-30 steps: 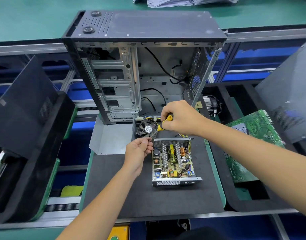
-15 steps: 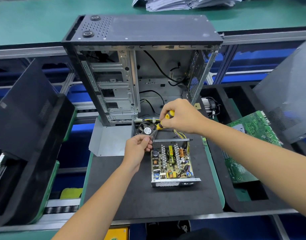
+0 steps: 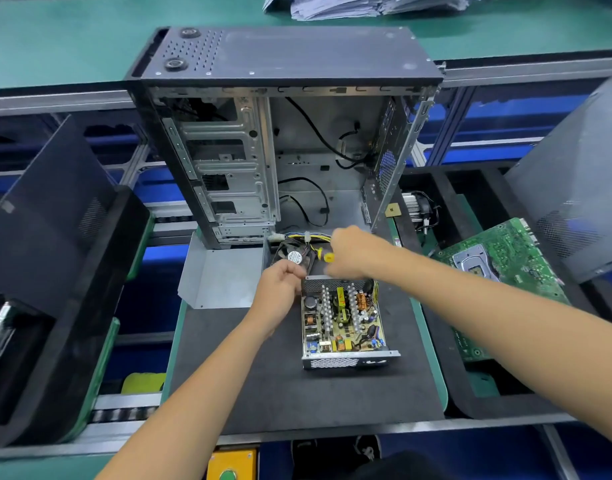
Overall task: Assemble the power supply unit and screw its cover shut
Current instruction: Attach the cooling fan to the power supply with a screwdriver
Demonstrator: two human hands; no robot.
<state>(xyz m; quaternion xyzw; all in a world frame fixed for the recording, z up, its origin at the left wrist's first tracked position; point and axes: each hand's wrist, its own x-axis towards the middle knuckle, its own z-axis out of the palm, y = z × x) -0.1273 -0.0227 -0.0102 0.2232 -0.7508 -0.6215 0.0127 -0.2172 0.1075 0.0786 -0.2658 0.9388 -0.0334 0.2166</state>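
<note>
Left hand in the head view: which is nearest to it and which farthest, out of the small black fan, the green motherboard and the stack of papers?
From the left hand:
1. Small black fan, just behind the fingers.
2. Green motherboard, off to the right in a tray.
3. Stack of papers, far back on the green bench.

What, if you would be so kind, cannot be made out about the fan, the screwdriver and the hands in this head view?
- Screwdriver: only the yellow-black handle shows; motion blur and the right hand hide the tip.
- Left hand: fingertips blurred; whether they pinch a screw cannot be told.
- Fan: its near edge is covered by both hands.
- Power supply unit: screw holes too small to see.
</note>
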